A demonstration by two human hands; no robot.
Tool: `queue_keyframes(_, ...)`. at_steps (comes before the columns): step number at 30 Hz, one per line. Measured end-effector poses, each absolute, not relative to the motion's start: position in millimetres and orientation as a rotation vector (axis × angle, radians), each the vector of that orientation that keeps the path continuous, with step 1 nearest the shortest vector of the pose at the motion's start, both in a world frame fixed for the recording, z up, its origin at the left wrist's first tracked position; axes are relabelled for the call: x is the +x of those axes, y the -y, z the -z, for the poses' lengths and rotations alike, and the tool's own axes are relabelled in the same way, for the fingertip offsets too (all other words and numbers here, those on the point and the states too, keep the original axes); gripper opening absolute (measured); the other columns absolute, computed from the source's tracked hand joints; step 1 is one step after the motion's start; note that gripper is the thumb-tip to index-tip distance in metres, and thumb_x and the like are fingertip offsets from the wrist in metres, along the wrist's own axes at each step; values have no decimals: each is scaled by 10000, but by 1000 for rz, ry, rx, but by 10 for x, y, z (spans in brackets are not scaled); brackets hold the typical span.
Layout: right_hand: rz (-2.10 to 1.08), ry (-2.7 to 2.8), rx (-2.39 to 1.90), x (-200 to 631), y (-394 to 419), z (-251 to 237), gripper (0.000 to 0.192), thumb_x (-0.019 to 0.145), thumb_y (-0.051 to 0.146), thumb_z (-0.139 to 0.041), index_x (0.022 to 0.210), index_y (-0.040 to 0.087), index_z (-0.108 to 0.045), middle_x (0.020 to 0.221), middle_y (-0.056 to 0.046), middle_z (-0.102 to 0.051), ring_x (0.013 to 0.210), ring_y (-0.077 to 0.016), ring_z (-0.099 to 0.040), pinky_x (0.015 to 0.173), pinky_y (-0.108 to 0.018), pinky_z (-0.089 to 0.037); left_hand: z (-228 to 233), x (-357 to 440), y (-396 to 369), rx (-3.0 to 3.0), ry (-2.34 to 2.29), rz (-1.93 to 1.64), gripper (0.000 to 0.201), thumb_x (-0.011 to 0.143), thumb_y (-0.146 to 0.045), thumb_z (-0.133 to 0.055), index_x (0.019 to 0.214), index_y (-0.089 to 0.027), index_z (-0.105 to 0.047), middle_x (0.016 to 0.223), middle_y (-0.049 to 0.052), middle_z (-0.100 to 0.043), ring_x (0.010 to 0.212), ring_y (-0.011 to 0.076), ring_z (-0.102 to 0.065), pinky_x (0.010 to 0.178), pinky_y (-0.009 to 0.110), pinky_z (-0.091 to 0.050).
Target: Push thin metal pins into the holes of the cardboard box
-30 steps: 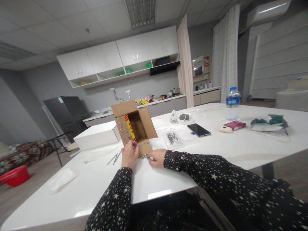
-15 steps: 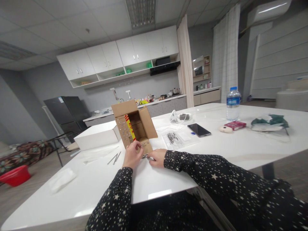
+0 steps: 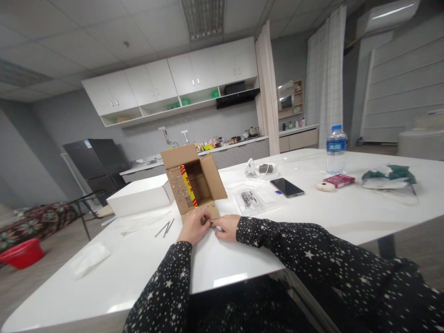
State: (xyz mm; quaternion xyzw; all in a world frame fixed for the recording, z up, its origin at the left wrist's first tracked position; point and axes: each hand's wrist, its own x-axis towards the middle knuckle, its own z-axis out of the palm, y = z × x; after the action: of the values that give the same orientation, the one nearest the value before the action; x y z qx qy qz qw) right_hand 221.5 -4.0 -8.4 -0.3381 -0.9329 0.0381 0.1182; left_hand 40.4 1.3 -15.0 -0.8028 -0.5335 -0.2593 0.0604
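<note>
**op:** Head cam check from my remote seat. I've got both hands together at the foot of the cardboard box [image 3: 194, 185], which sits on the white table [image 3: 312, 217] a bit back from the near edge. The left hand [image 3: 194, 227] is curled with its fingertips on the box's bottom flap, and the right hand [image 3: 226, 226] lies flat just beside it, fingertips almost meeting the left ones. Something small and dark sits between the fingertips, too tiny for me to tell what it is or whether either hand is actually pinching it.

**reply:** How's the room around the box?

**op:** Pretty decent. The box stands open toward me, flaps spread out, with a row of small metal bits stuck along its left flap. A white box [image 3: 140, 196] sits just to its left, nearly touching that flap. Two nails [image 3: 165, 228] lie loose near the left hand. To the right there's a clear bag [image 3: 251, 200] with dark bits in it, then a phone [image 3: 286, 187], both near but not touching. A water bottle [image 3: 335, 149] and a red pack [image 3: 338, 180] are well apart, further right. There's bare tabletop between my sleeves and the near edge.
</note>
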Motion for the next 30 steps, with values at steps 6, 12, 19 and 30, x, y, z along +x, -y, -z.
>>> queue_keyframes(6,-122,2731,-983,2218,34,83,344,779,307,-441,1062,222,-616,938,-70,-688,847,-229,-634,684,-293,-450,164,409,-16,-2447,1588,772,87,721,-204,-542,732,-209,-629,782,16,-643,789,162,-563,753,301,-420)
queue_keyframes(12,-123,2724,-967,2221,35,86,366,772,314,-427,1068,211,-617,941,-89,-689,852,-248,-638,675,-310,-454,157,412,5,-2370,1632,757,92,743,-229,-528,755,-216,-618,818,15,-642,841,179,-564,792,325,-402)
queue_keyframes(19,-130,2708,-990,2211,11,125,368,774,321,-429,1074,222,-618,927,-83,-694,858,-243,-636,683,-309,-453,152,386,-1,-2038,1778,839,251,811,-291,-457,1022,-223,-576,1053,75,-584,1028,236,-511,862,394,-363)
queue_keyframes(30,-130,2686,-976,2205,-23,169,354,765,322,-439,1053,234,-626,926,-73,-696,861,-239,-637,684,-301,-451,184,378,-20,-2023,1879,756,275,825,-303,-443,1053,-225,-576,1070,82,-565,1041,244,-488,870,416,-355)
